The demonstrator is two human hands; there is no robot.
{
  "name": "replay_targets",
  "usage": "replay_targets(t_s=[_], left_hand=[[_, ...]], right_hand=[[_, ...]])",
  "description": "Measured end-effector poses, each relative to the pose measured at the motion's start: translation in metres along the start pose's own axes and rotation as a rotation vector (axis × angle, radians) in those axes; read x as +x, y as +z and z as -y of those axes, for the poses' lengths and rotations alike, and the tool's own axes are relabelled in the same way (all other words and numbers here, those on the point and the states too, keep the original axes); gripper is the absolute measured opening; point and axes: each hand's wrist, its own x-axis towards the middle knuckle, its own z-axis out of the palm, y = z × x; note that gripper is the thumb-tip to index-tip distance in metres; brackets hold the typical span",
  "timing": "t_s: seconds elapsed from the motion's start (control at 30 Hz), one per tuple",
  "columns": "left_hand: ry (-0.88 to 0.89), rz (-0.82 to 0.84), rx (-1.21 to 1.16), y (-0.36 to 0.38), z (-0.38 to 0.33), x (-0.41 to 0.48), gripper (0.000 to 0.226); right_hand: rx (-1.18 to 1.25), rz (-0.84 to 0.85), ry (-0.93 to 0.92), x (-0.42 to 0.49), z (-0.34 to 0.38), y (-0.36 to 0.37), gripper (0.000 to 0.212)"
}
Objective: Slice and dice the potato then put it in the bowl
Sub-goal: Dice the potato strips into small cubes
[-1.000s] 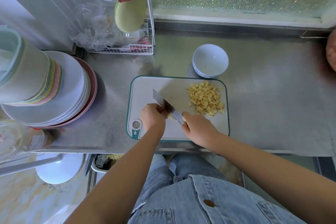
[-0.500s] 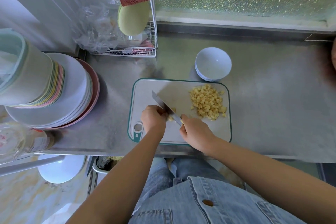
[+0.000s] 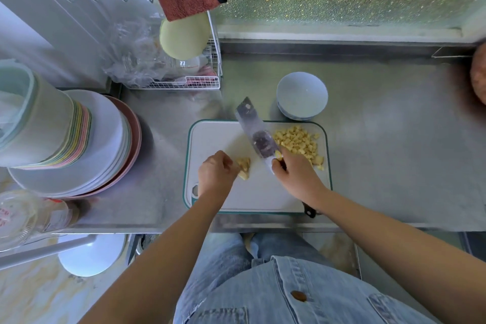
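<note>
One steel counter (image 3: 394, 166): everything on it, pale plates (image 3: 105, 155) stacked far left.
White cutting board with teal rim (image 3: 236, 200): at the near edge.
Pale blue round bowl (image 3: 302, 95): just beyond the board.
Broad steel knife (image 3: 256, 134): blade up, tip towards the bowl, scraps stuck on.
Right hand (image 3: 297, 177): fingers wrapped round the knife handle.
Left hand (image 3: 214, 173): fingers curled, grip hidden.
Heap of yellow diced potato (image 3: 299, 143): board's far right, beside the blade.
Small uncut potato chunk (image 3: 243, 168): mid-board, right against the left knuckles.
</note>
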Motion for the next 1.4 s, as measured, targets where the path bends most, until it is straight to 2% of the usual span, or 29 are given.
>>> replay_targets(t_s=[0.03, 0.1, 0.13, 0.2, 0.3, 0.43, 0.63, 0.73, 0.87, 1.0, 1.17, 1.27, 1.4], left_hand=[[0.102, 0.006, 0.079, -0.003, 0.001, 0.002, 0.015], [0.376, 0.053, 0.299, -0.008, 0.004, 0.007, 0.033], [0.512, 0.109, 0.404, -0.010, 0.002, 0.010, 0.045], [0.712, 0.237, 0.576, -0.011, -0.005, 0.017, 0.059], [0.812, 0.321, 0.730, -0.007, -0.012, 0.022, 0.046], [0.760, 0.204, 0.647, -0.003, -0.003, 0.019, 0.026], [0.576, 0.092, 0.476, 0.013, 0.000, 0.001, 0.022], [0.479, 0.086, 0.450, 0.010, -0.001, -0.004, 0.024], [0.503, 0.104, 0.468, -0.004, 0.005, -0.002, 0.042], [0.523, 0.178, 0.542, -0.008, 0.004, 0.006, 0.034], [0.596, 0.195, 0.654, -0.012, -0.005, 0.015, 0.030], [0.539, 0.181, 0.638, -0.011, -0.004, 0.010, 0.029], [0.426, 0.165, 0.541, -0.006, 0.001, 0.000, 0.031]], right_hand=[[0.009, -0.012, -0.003, -0.001, -0.004, -0.004, 0.033], [0.027, -0.034, 0.010, -0.005, -0.012, -0.007, 0.011], [0.035, -0.049, 0.018, -0.008, -0.015, -0.009, 0.006], [0.026, -0.049, 0.037, -0.013, -0.022, -0.008, 0.018], [0.016, -0.008, 0.057, -0.019, -0.026, -0.006, 0.020], [0.010, 0.006, 0.074, -0.023, -0.026, -0.001, 0.023], [-0.078, 0.079, 0.080, -0.027, -0.016, 0.007, 0.025], [-0.103, 0.079, 0.077, -0.030, -0.010, 0.012, 0.029], [-0.089, 0.075, 0.116, -0.035, -0.001, 0.017, 0.021], [-0.112, 0.076, 0.145, -0.040, 0.011, 0.026, 0.018], [-0.089, 0.053, 0.189, -0.041, 0.018, 0.032, 0.022], [-0.090, 0.043, 0.201, -0.042, 0.021, 0.034, 0.034], [-0.073, 0.025, 0.221, -0.046, 0.027, 0.038, 0.022]])
